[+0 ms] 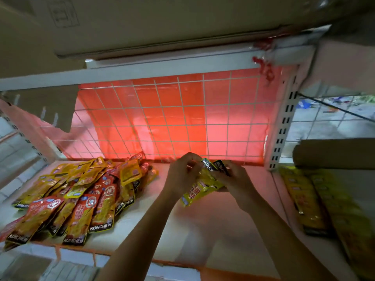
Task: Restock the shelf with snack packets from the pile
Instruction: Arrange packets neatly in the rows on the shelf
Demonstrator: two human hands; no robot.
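Observation:
A pile of yellow and red snack packets [77,197] lies on the left half of the white shelf [162,230]. Over the shelf's right half, both hands hold a small bunch of yellow packets [199,189] with black ends. My left hand [180,175] grips the bunch from the left, fingers curled over its top edge. My right hand [231,179] grips it from the right, thumb on the black ends. The bunch is tilted, its lower end pointing down-left, just above the shelf surface.
A white wire grid [182,118] with red sheeting behind forms the back wall. Cardboard boxes [142,21] sit overhead. A slotted upright [284,128] divides off the right bay, where yellow packets [316,201] lie below a cardboard box [334,153].

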